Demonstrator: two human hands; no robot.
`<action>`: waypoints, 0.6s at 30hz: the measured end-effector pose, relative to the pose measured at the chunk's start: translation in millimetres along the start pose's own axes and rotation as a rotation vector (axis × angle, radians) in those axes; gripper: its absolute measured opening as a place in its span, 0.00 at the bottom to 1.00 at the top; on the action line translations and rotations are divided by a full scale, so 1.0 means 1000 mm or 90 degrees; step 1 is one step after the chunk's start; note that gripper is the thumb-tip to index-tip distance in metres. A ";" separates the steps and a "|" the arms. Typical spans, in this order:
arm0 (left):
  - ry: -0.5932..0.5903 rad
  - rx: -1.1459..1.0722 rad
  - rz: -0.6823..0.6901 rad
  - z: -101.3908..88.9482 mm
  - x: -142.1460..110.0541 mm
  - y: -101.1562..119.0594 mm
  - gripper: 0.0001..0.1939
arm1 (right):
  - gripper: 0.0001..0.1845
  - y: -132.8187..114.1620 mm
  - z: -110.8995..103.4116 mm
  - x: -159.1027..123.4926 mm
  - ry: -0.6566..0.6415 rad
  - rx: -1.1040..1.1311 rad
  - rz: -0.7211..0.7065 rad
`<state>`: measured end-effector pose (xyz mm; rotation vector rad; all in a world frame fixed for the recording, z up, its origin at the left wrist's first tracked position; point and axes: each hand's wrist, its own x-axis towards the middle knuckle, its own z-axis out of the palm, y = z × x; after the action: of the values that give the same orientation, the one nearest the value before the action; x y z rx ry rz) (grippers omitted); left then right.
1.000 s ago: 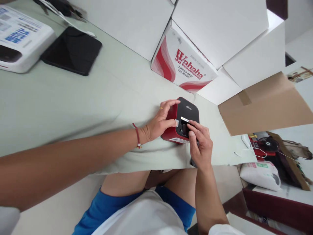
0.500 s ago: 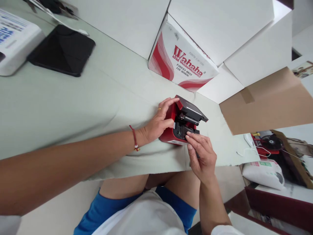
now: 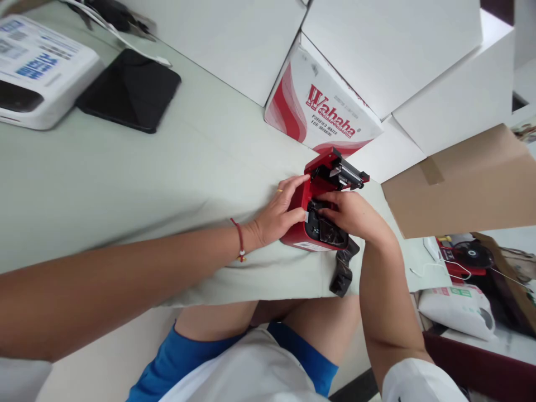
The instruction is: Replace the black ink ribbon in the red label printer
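A small red and black label printer (image 3: 312, 192) sits near the front edge of the pale green table (image 3: 146, 167), its lid (image 3: 339, 167) swung fully up. My left hand (image 3: 278, 215) grips the printer's left side, fingers wrapped around the red casing. My right hand (image 3: 349, 215) reaches down into the open compartment; its fingertips are hidden inside. A black strap or cord (image 3: 343, 271) hangs off the table edge just below the printer.
A red and white Wahaha carton (image 3: 322, 111) and plain white boxes (image 3: 389, 50) stand behind the printer. A brown cardboard flap (image 3: 464, 178) lies at right. A black tablet case (image 3: 129, 89) and a white box (image 3: 37, 67) rest at far left.
The printer's lid went from shut to half raised to fully open. My right hand moved from the front slot into the open compartment. My left hand kept its hold.
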<state>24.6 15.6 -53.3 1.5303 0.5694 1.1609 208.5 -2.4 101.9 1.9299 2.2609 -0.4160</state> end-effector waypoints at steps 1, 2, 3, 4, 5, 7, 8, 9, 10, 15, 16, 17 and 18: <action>0.001 0.005 -0.001 0.000 0.000 0.001 0.42 | 0.23 0.000 0.001 0.006 -0.023 -0.031 0.003; 0.003 0.008 -0.001 0.000 0.000 0.001 0.41 | 0.23 0.000 0.002 0.011 -0.035 -0.061 0.010; 0.005 0.009 -0.001 0.000 0.000 0.002 0.41 | 0.22 -0.001 0.004 0.015 -0.040 -0.086 0.020; 0.006 0.008 0.000 0.000 0.001 0.002 0.40 | 0.22 -0.001 0.007 0.018 -0.041 -0.102 0.032; 0.007 0.008 0.001 0.001 0.001 0.001 0.40 | 0.21 -0.001 0.009 0.019 -0.035 -0.109 0.042; 0.012 0.005 -0.001 0.001 0.001 0.002 0.40 | 0.21 -0.001 0.011 0.015 0.006 -0.085 0.052; 0.014 0.003 -0.005 0.002 0.001 0.003 0.40 | 0.20 -0.001 0.010 0.010 0.037 -0.055 0.053; 0.015 0.003 -0.010 0.002 0.001 0.004 0.41 | 0.20 0.000 0.009 0.002 0.069 -0.015 0.053; 0.014 0.003 -0.017 0.002 0.001 0.005 0.41 | 0.19 0.001 0.006 -0.008 0.100 0.031 0.056; 0.002 0.019 -0.054 0.001 0.002 0.015 0.43 | 0.20 0.022 -0.008 -0.079 0.265 0.357 0.082; 0.001 0.020 -0.058 0.000 0.002 0.016 0.42 | 0.21 0.031 -0.007 -0.093 0.313 0.433 0.089; 0.000 0.021 -0.062 0.000 0.002 0.017 0.41 | 0.22 0.040 -0.005 -0.106 0.357 0.503 0.101; -0.001 0.022 -0.065 0.000 0.002 0.018 0.41 | 0.23 0.050 0.000 -0.116 0.392 0.562 0.122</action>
<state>21.7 11.4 -36.2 1.5141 0.6622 1.0759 277.4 -105.3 128.9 3.0204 2.4044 -1.0533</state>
